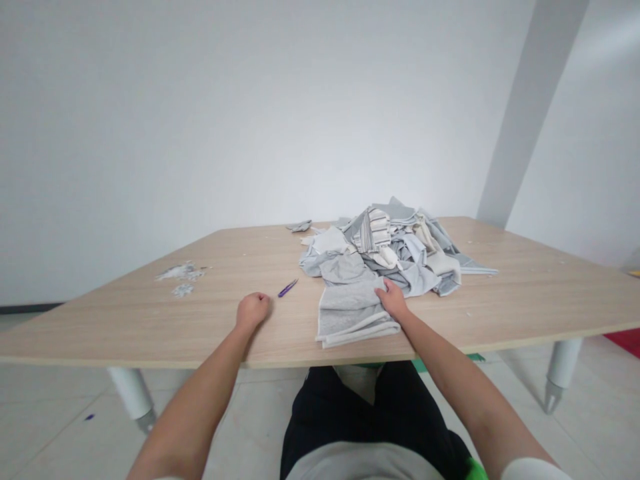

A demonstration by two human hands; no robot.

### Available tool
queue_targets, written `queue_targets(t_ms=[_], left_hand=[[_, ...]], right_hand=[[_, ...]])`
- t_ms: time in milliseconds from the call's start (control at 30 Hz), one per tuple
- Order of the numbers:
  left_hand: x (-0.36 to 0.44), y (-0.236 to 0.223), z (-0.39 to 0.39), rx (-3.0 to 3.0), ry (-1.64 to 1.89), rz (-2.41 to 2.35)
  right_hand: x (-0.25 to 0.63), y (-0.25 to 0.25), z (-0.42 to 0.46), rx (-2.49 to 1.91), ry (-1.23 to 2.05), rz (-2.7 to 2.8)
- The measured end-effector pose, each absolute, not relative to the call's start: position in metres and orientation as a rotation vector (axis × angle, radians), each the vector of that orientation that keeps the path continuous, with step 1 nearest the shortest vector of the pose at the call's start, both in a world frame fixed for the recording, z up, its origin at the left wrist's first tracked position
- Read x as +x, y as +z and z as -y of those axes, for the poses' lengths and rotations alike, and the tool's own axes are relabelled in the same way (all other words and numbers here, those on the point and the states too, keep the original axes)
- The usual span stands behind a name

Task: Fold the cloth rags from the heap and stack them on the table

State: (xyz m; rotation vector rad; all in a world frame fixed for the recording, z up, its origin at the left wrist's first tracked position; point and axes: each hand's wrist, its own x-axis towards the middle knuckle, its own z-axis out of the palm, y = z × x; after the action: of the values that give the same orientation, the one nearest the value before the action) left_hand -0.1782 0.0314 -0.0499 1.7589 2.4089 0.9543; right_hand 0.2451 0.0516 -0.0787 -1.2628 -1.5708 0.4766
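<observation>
Where the pale counter (150, 320) stretches toward the left, loose white scraps (181, 271) lie in a larger heap, with a smaller heap (183, 290) just nearer. Right of these, near the middle, the left hand (254, 309) rests on the counter as a curled fist, its grip drawn tight; whether anything small is inside cannot be told. Just right of it lies a purple tool (287, 288), slanting from near left to far right, its pale tip at the far right end; it sits between the fist and the cloth, touching neither. Farther back, a small grey rag (300, 227) lies near the counter's far edge.

Next comes the folded grey cloth (353, 313), flat by the near edge. Its layered side faces near and runs left to right, the right end slightly farther; which side is longer cannot be told at this slant. The right hand (393, 298) is on its right edge, thumb and fingers a little apart; whether this grip pinches the fabric is unclear. Crowding the cloth's far side and spreading right is a tangled pile (415, 257) of fabric, a striped piece (373, 230) on it.
</observation>
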Motion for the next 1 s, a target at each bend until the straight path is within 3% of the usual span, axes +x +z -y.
queue_targets(t_ms=[567, 1000], left_hand=[[-0.183, -0.057, -0.015, 1.143, 1.598, -2.052], [-0.181, -0.053, -0.009, 0.933, 1.812, -1.903]], right_hand=[[0.248, -0.085, -0.049, -1.245, 0.476, 1.526], [0.25, -0.085, -0.045, -1.225, 0.547, 1.476]])
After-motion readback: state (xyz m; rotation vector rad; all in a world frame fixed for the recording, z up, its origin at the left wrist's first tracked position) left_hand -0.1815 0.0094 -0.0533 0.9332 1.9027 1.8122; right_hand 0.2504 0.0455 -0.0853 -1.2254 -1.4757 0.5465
